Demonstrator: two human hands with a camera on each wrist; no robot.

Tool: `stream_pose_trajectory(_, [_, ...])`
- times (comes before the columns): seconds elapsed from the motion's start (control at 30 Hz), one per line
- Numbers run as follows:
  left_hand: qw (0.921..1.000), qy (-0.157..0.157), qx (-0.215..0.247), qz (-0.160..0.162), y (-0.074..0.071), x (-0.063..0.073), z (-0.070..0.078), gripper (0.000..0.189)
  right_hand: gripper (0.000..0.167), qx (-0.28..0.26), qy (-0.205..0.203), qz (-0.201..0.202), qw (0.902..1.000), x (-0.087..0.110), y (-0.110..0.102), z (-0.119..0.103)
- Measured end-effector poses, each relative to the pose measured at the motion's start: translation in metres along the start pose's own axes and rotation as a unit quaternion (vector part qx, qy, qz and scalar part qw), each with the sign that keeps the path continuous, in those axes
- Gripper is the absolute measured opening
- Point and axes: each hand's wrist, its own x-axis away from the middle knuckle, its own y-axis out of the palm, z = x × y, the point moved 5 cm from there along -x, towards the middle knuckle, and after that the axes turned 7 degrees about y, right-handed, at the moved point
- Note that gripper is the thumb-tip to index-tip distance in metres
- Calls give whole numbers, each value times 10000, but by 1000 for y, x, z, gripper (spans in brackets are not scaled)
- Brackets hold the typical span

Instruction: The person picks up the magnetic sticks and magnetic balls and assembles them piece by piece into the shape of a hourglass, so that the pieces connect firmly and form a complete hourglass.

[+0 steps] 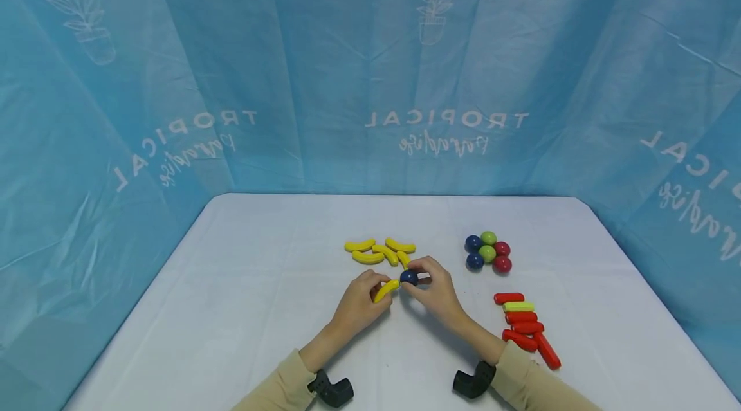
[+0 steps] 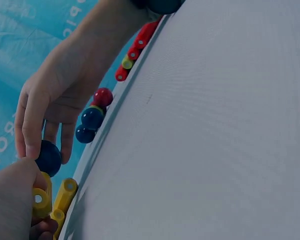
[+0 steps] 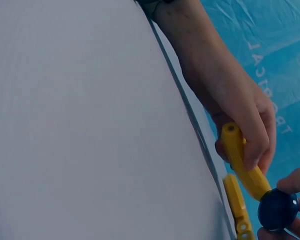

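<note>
Between thumb and fingers my left hand (image 1: 363,301) pinches a yellow toy banana (image 1: 386,290). Opposite it, my right hand (image 1: 435,289) holds a dark blue ball (image 1: 408,278) by its sides. In the right wrist view the far tip of the banana (image 3: 245,165) meets the surface of the blue ball (image 3: 278,210). Just beyond the hands, several more toy bananas (image 1: 368,258) lie loosely grouped on the white table (image 1: 278,250); one of them sits right behind the right fingertips.
To the right rests a cluster of balls: blue (image 1: 475,262), green (image 1: 489,238) and red (image 1: 502,264). Nearer me lie several red sticks (image 1: 521,317) with one yellow-green stick (image 1: 518,307) among them. A blue printed curtain (image 1: 347,76) surrounds the table's back and sides.
</note>
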Motion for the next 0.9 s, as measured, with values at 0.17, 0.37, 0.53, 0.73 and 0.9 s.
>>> stream_pose_trajectory(0.17, [9999,112,15,6,1,1,-1,22,30,-46,6,-139,9999,5,3,-14])
stream_pose_trajectory(0.37, [9995,110,138,-269,4,1,-4,25,32,-167,-218,-616,9977,6,11,-7])
stream_pose_trajectory(0.53, [9989,67,100,-451,5,0,-5,29,24,-128,-340,-716,9968,1,15,5])
stream_pose_trajectory(0.73, [9990,-115,101,-424,4,-1,-8,32,15,317,-141,162,9993,-13,9,10])
stream_pose_trajectory(0.9, [9993,-92,-273,-256,4,1,-10,41,20,698,146,639,9954,-27,7,20])
